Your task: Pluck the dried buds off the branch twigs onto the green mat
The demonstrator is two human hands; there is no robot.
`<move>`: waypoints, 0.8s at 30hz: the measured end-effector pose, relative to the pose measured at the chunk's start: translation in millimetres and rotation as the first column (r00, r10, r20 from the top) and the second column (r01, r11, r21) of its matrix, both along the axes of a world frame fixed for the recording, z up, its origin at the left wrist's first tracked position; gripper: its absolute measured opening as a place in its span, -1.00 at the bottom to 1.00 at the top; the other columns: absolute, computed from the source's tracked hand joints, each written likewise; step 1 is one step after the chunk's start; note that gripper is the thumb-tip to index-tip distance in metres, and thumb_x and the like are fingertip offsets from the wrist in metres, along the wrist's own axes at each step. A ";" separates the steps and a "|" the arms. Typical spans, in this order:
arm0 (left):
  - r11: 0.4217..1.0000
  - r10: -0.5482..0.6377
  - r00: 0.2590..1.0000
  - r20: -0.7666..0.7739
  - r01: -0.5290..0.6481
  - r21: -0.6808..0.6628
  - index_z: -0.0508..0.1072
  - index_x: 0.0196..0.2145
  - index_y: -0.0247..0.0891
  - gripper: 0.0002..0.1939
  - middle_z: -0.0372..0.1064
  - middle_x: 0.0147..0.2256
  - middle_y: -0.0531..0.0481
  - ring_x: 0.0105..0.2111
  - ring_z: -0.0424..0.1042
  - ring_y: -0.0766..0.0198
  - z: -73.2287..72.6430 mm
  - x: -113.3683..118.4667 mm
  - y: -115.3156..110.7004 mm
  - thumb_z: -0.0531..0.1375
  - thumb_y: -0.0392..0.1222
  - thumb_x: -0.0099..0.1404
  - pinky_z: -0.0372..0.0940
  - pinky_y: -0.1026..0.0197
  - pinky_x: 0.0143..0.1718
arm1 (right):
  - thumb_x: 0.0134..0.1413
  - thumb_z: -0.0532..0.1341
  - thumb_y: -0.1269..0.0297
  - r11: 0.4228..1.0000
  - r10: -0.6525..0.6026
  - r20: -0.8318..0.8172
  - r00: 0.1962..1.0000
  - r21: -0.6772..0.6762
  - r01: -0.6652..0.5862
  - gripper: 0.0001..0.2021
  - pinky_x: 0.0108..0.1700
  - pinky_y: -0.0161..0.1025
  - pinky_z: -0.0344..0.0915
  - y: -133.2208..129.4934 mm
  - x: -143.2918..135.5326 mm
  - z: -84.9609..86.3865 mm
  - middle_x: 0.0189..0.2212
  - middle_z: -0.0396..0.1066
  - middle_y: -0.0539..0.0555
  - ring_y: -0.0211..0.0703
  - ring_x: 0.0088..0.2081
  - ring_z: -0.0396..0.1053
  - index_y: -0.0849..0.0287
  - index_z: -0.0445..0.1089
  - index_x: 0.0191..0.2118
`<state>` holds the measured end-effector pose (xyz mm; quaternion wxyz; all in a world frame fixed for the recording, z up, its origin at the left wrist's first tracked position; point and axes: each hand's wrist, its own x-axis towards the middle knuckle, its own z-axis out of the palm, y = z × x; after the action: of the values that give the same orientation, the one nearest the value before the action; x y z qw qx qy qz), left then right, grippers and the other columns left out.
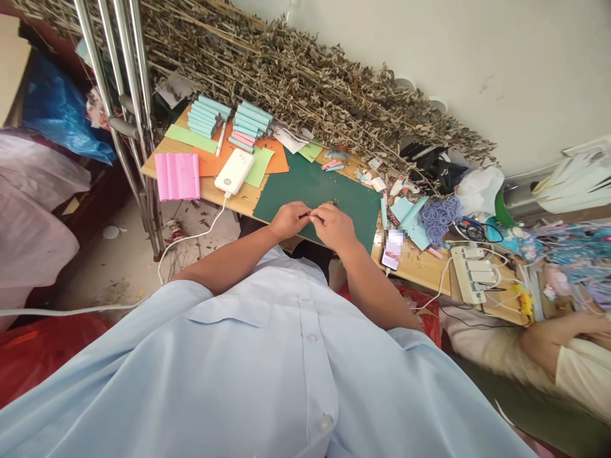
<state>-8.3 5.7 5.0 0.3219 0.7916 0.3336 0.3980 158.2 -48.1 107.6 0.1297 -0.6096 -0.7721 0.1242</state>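
Note:
My left hand (289, 220) and my right hand (333, 226) meet over the near edge of a dark green mat (315, 178). Both have their fingers pinched together, thumbs nearly touching. A small dark bit shows between the fingertips, too small to name. On the mat just beyond my right hand lies a little heap of brown crumbs (333, 201). To the left, a white power bank (235, 172) with a cable rests on orange and green paper. Light blue paper rolls (252, 118) are stacked behind it, with a few pink ones.
Dried leafy stalks (305, 76) are piled along the back. Pink folded paper (177, 177) lies at the left table end, by metal crutches (136, 127). At right are a phone (393, 249), purple yarn (440, 219) and a power strip (468, 275). Another person's arm (548, 346) is at far right.

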 end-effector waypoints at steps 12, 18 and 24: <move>1.000 0.004 1.000 0.016 -0.004 0.016 0.66 -0.24 -0.25 -0.75 0.54 -0.31 -0.11 -0.25 0.51 0.18 -2.9 -0.9 2.1 0.18 -0.15 0.46 0.38 0.18 -0.15 | 0.32 0.17 0.29 0.989 -0.021 -0.179 0.984 0.140 0.047 -0.76 0.01 -0.10 0.47 -3.9 -1.3 -24.9 -0.03 0.57 0.18 -0.02 -0.13 0.53 0.10 0.57 -0.04; 1.000 0.011 0.999 0.039 -0.012 0.014 0.62 -0.32 -0.27 -0.76 0.52 -0.33 -0.10 -0.27 0.50 0.20 -5.1 0.3 3.2 0.15 -0.25 0.41 0.36 0.20 -0.18 | 0.28 0.17 0.38 0.983 -0.022 -0.154 0.988 0.178 0.050 -0.63 0.09 -0.07 0.45 5.4 -14.8 -30.4 -0.08 0.60 0.19 0.02 -0.07 0.53 0.16 0.51 0.15; 1.000 -0.003 0.998 0.056 0.003 0.003 0.60 -0.34 -0.27 -0.73 0.51 -0.35 -0.08 -0.29 0.47 0.22 -3.4 -0.8 2.1 0.16 -0.17 0.46 0.33 0.21 -0.21 | 0.26 0.13 0.44 0.983 -0.046 -0.143 0.989 0.169 0.070 -0.60 0.09 -0.04 0.45 11.2 -14.2 -36.2 -0.12 0.61 0.18 0.03 -0.08 0.55 0.16 0.48 0.16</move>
<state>-9.1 7.8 1.6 0.3303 0.7813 0.3227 0.4200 144.0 -36.9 71.4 0.2395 -0.6081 -0.7510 0.0945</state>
